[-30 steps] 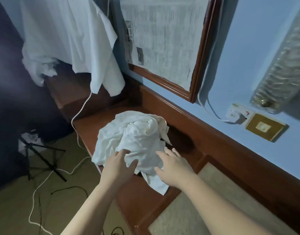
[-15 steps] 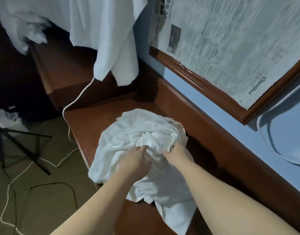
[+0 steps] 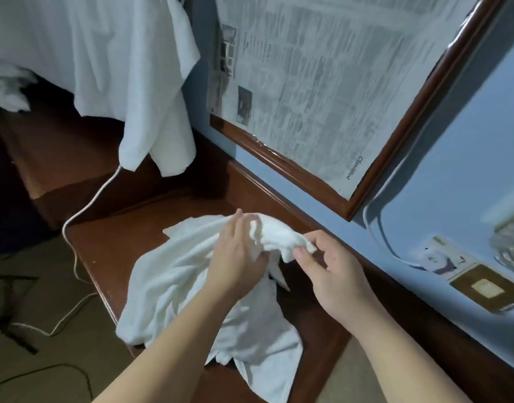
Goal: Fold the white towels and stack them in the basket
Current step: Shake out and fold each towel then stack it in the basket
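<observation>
gripping towel bunch: left hand | right hand grip pinches its corner

Home bedroom: wooden ledge, framed mirror, hanging linen.

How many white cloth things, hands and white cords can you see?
White cloths: 3, the crumpled towel both hands hold, the hanging cloth, the bundle at far left.
Hands: 2, left hand, right hand.
White cords: 2, floor cord, wall cord.
Total: 7
</observation>
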`<move>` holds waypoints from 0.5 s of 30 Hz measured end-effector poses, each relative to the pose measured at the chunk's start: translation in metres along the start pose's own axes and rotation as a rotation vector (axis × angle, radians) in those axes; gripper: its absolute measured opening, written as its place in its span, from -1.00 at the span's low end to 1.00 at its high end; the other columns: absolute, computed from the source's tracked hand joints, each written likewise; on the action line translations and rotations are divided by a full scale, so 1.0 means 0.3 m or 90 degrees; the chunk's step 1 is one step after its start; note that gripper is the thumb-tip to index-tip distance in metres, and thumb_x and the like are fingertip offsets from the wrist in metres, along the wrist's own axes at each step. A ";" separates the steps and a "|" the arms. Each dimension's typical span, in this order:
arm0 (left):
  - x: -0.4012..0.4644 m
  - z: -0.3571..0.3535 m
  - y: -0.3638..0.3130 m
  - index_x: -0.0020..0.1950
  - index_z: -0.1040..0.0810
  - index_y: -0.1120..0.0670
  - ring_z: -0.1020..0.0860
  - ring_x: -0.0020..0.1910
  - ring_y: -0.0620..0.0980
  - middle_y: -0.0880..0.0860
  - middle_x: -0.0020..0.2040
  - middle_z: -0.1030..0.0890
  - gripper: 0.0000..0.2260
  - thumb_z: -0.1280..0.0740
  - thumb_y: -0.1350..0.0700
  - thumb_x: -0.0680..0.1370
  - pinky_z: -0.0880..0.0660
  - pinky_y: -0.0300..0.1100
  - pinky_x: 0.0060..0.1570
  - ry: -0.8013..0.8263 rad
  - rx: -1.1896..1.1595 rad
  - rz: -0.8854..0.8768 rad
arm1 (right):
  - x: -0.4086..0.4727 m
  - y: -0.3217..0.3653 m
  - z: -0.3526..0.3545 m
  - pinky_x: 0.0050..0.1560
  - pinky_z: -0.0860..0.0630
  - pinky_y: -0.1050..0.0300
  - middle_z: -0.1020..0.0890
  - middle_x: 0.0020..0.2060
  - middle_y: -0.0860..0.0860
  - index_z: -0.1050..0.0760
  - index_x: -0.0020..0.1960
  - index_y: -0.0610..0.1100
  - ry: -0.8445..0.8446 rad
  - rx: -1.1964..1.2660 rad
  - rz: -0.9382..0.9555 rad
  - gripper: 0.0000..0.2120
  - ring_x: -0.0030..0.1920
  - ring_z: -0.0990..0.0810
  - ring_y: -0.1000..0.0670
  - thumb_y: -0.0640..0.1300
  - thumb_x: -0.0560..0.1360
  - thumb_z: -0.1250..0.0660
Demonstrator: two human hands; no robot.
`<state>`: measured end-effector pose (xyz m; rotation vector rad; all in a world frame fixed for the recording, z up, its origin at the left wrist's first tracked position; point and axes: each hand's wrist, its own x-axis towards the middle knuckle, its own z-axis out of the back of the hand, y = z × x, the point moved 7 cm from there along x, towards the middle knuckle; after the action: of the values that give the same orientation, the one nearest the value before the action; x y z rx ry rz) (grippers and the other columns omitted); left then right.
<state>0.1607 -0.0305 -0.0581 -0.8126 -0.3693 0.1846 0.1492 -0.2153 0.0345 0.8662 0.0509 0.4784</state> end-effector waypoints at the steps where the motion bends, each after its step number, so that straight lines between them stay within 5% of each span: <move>1: 0.007 0.028 -0.061 0.52 -0.22 -0.17 -0.27 0.57 0.04 -0.03 0.59 -0.30 -0.29 -0.53 -0.09 0.48 -0.37 0.05 0.48 -0.010 -0.009 -0.010 | -0.043 0.055 0.101 -0.05 -0.55 0.32 -0.65 -0.12 0.16 -0.57 0.03 0.05 -0.038 0.009 0.011 -0.90 -0.02 -0.62 0.12 0.01 0.67 -0.30; 4: -0.009 0.099 -0.291 0.33 -0.38 -0.27 -0.44 0.31 -0.03 -0.19 0.24 -0.54 -0.43 -0.55 -0.23 0.41 -0.52 -0.05 0.15 0.017 -0.009 -0.069 | -0.168 0.179 0.394 -0.12 -0.53 0.28 -0.66 -0.19 0.12 -0.59 0.02 0.07 -0.127 0.008 0.042 -0.92 -0.12 -0.62 0.08 -0.03 0.66 -0.33; 7: -0.094 0.160 -0.559 -0.02 -0.37 -0.26 -0.53 -0.09 -0.15 -0.20 -0.09 -0.56 -0.57 -0.56 -0.31 0.35 -0.44 -0.22 -0.23 0.048 -0.051 -0.144 | -0.304 0.266 0.657 0.03 -0.63 -0.07 -0.69 -0.18 0.01 -0.60 0.01 0.04 -0.205 0.023 0.066 -0.93 -0.08 -0.69 -0.08 0.00 0.61 -0.36; 11: -0.311 0.269 -0.932 0.06 -0.35 -0.26 -0.57 -0.13 -0.24 -0.23 -0.09 -0.58 -0.63 -0.42 -0.40 0.47 -0.52 -0.27 -0.27 -0.013 -0.108 -0.304 | -0.542 0.399 1.000 -0.05 -0.70 0.01 -0.72 -0.14 -0.12 -0.63 -0.02 -0.09 -0.331 0.057 0.071 -0.92 -0.06 -0.75 -0.02 -0.13 0.59 -0.37; 15: -0.567 0.383 -1.281 0.08 -0.50 -0.12 -0.56 -0.17 -0.22 -0.20 -0.15 -0.58 -0.79 -0.22 -0.23 0.67 -0.41 -0.35 -0.29 -0.109 -0.182 -0.427 | -0.821 0.552 1.295 0.00 -0.71 -0.17 -0.74 -0.17 -0.07 -0.66 -0.08 -0.05 -0.426 0.044 0.099 -0.90 -0.09 -0.75 -0.12 -0.07 0.50 -0.38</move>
<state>-0.0329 -0.2639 0.2546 -0.9125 -0.8210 -0.4364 -0.0435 -0.5085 0.3751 1.0660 -0.6202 0.3126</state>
